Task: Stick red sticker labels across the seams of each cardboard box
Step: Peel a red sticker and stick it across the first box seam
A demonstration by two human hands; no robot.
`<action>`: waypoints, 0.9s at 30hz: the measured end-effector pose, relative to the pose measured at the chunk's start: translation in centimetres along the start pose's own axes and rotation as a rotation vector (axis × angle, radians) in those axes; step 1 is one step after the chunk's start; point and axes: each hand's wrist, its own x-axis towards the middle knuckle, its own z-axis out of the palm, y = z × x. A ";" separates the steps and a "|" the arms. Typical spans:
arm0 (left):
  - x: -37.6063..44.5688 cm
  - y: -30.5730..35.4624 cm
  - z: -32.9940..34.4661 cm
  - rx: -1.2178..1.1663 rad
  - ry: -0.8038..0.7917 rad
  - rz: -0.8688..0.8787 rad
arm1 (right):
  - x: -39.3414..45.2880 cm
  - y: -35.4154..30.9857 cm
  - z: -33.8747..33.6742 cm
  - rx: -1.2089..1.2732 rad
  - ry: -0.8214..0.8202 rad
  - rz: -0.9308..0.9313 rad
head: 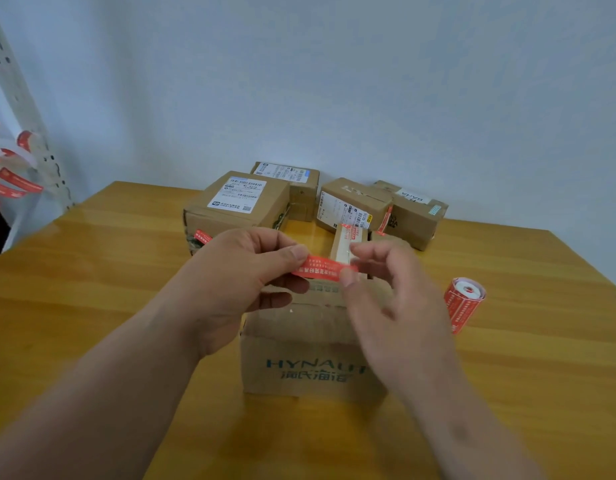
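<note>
Wooden desk (91,271) is carrying everything, wall behind it. Nearest the person, a cardboard box with teal HYNAUT lettering (310,358) is sitting at centre, standing upright, top seam facing up. Further back, four more boxes are clustering: a large box with white shipping label (237,206), a second labelled box (292,178) behind it, a box with a long side label (355,206) and a box at far right (414,213); red strips are showing on the edges of a couple of these.

Left hand (237,275) and right hand (389,296) are hovering above the HYNAUT box. The red sticker label (322,268) is stretching flat between them, above the box's top and apparently not touching it. Left grip is pinching the label's left end between thumb and forefinger; right grip is pinching the right end at the thumb tip, other fingers loosely spread. A pale backing strip (346,244) is sticking up just behind the right fingertips.

Roll of red stickers (464,303) is lying on the desk right of the box, apart from it. At far left, loose red labels (12,183) are hanging by a white perforated rack post (29,109).
</note>
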 end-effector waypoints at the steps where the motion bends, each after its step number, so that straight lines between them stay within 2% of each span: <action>1: 0.1 0.1 -0.2 0.012 -0.018 -0.004 | 0.4 0.3 -0.3 0.090 -0.001 0.117; 3: 0.1 0.3 -0.5 0.038 -0.058 -0.006 | 1.1 0.9 -0.9 0.199 0.028 0.230; 5: 0.2 0.5 -0.6 0.058 -0.076 -0.005 | 1.4 1.1 -1.4 0.247 0.032 0.247; 11: 0.9 -0.4 -0.8 0.175 0.018 0.030 | 1.5 1.7 -1.6 0.353 -0.092 0.330; 13: 1.1 -0.8 -0.6 0.281 0.057 0.049 | 1.5 1.9 -1.3 0.249 -0.123 0.349; 16: 1.8 -1.3 -0.1 0.566 0.102 0.108 | 1.8 2.0 -0.7 -0.052 -0.140 0.267; 19: 2.5 -1.5 0.3 0.754 0.121 0.133 | 2.2 1.9 -0.3 -0.181 -0.182 0.240; 27: 3.0 -2.0 1.1 0.872 0.122 0.087 | 2.9 2.1 0.0 -0.286 -0.226 0.247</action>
